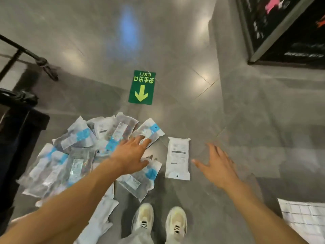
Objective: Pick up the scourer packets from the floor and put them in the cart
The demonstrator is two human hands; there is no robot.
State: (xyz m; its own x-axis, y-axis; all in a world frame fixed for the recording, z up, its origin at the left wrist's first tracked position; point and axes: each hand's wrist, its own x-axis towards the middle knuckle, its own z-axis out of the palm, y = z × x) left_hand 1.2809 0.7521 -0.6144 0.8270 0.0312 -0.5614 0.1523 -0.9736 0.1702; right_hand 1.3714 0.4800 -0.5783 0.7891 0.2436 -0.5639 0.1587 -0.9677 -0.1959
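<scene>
Grey floor (175,50), scourer packets (79,152) piled; my left hand (131,155) and right hand (218,166) spread wide, holding nothing.

Grey polished floor tiles (175,50) fill most of the frame, with pale light spots and a blue glare near the top centre. Just above mid-frame lies a green exit sign (142,87), its yellow arrow pointing down the picture. Upper right, a dark framed poster (290,30) leans in on a grey wall. Bottom centre, two pale sneakers (159,222) stand side by side. Bottom right corner, a white grid-patterned sheet (306,219).
</scene>
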